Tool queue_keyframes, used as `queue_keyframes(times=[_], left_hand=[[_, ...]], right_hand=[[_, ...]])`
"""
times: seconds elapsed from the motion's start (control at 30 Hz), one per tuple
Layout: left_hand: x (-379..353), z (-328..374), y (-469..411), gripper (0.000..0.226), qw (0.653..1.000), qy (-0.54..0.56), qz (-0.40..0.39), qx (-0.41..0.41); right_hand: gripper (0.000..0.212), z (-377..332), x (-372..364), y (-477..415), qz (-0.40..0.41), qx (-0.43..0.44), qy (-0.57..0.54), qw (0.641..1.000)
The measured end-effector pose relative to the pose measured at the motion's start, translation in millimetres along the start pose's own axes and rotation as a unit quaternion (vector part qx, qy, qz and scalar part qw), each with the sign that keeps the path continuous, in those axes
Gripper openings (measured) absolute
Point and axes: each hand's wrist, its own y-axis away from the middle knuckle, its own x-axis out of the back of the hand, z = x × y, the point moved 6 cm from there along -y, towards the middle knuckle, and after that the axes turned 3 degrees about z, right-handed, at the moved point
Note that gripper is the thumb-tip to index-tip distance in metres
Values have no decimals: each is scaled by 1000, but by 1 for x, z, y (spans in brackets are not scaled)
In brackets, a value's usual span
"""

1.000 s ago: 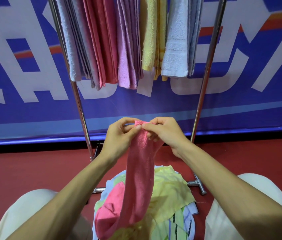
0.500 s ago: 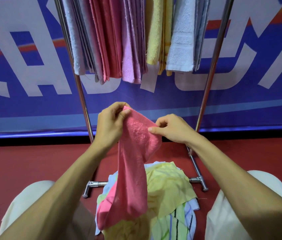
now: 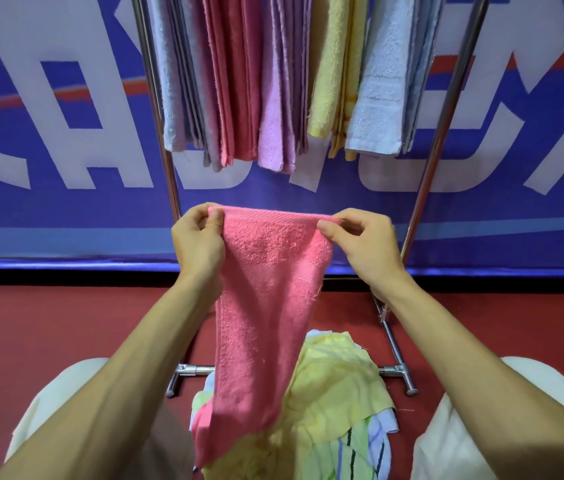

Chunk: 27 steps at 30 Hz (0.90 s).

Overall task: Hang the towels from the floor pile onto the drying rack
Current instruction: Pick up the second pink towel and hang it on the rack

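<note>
Drying rack (image 3: 446,109) hung with grey, pink, lilac, yellow, white towels (image 3: 273,81). On red floor (image 3: 65,323) below, pile (image 3: 336,386) of yellow and striped towels. Above it, pink towel (image 3: 270,289) held flat, top corners pinched in fingers (image 3: 325,226) of left hand (image 3: 197,244), right hand (image 3: 367,247).

A: What sort of place?
B: Indoors, prob. a hall or staged spot, not a home rm. Back wall's covered by a big blue banner (image 3: 65,220) w/ huge white letters & a red stripe.
A: Floor?
B: Smooth dark-red floor (image 3: 65,323), sports-hall type. Chrome tube drying rack (image 3: 441,133) w/ pastel terry towels (image 3: 377,98) hung in a row, mixed-colour towel pile (image 3: 336,386) on the floor. Exact venue: can't tell.
</note>
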Motion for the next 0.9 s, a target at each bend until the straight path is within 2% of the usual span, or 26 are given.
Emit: queue_keyframes(times=[0.17,0.3,0.4,0.53,0.63,0.9], left_hand=[[1,3,0,10,999,-30,8,-36],[3,2,2,10,997,-55,5,-59],[0,5,5,11,996,-55,-6,-68],[-8,-2,10,10,997,-39,-40,-54],[-10,-7,13,10,996,-45,-54,-54],[-9,18,24,11,985,-98,-74,-117]], right_hand=[[21,-2,8,-2,47,-14,-91,995],[32,8,5,-2,37,-58,-97,993],[21,17,3,-1,56,-111,-112,986],[20,29,8,0,102,-165,-140,971],[20,31,12,1,123,-173,-144,967],[22,10,20,-3,153,-160,-126,967]])
